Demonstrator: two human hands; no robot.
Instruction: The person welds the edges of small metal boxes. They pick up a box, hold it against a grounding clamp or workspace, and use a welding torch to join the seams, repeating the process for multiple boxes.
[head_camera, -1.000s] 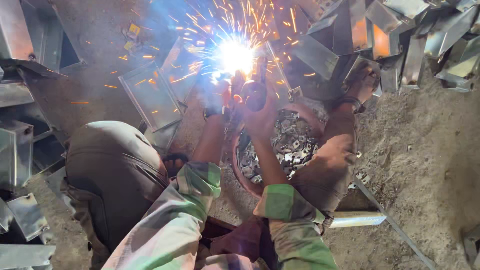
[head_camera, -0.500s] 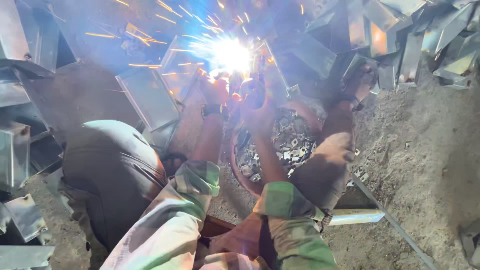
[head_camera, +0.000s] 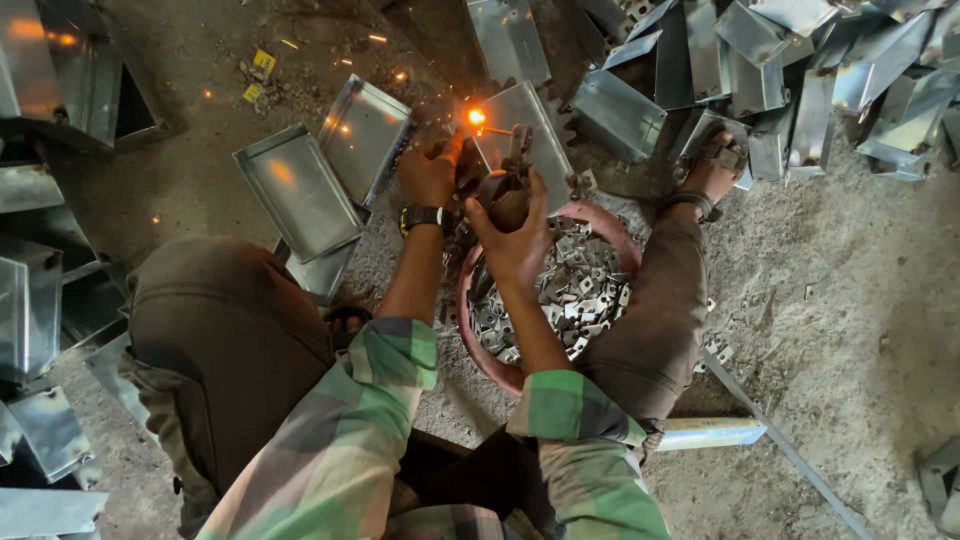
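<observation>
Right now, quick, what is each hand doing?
Left hand: closed, pressing on the shiny flat sheet-metal tray beside the glowing orange weld spot.
Right hand: closed around the dark welding electrode holder.

Green-and-grey checked sleeves (head_camera: 360, 430) run up to both bare forearms, over brown trousers (head_camera: 220, 340), with a black watch (head_camera: 421, 216) on the left wrist. A bright orange glow (head_camera: 476, 117) burns on a silver-grey metal tray (head_camera: 530, 135), and more shiny grey trays (head_camera: 300, 190) lie on dull grey-brown ground (head_camera: 850, 300). The round bowl (head_camera: 480, 350) shows a reddish-pink rim around pale silver brackets (head_camera: 580, 290), and yellow scraps (head_camera: 262, 62) dot the dirt.
</observation>
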